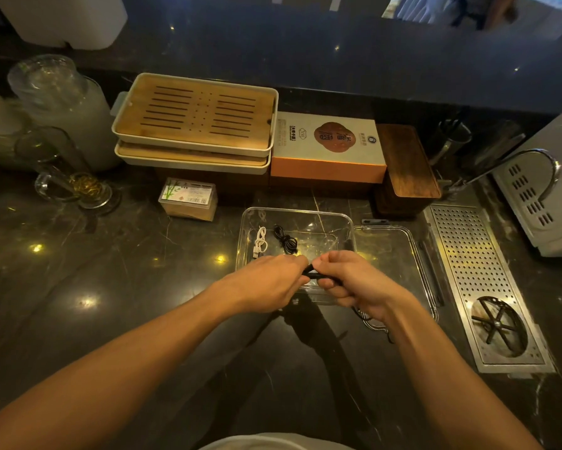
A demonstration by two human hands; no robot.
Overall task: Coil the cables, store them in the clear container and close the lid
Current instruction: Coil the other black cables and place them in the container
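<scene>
Both hands meet just in front of the near edge of the clear container (297, 219), working a black cable (315, 275) between them. The left hand (273, 282) has its fingers curled in towards the cable's end; how tightly they pinch is hidden behind its own knuckles. The right hand (354, 282) has its fingers wrapped round the bundled part, and a loose tail of the same cable hangs down from under that hand, over the near edge of the lid (399, 254). The lid lies flat on the table (110, 287), just right of the container and touching or nearly touching it.

Inside the container, towards its left side, lie a white coiled cable (260, 243) and, just right of it, a black coiled cable (285, 240), close together but apart.

The cable in hand looks thin, light and limp, with some spring in it: a coil would likely loosen as soon as it is let go. It seems best held across the whole bundle of loops, not by the plug end, so the turns stay stacked. The dangling tail could snag on the lid's rim. The container and lid look like light, smooth plastic that may slide on the polished stone, so the lid would be best taken by its edges
</scene>
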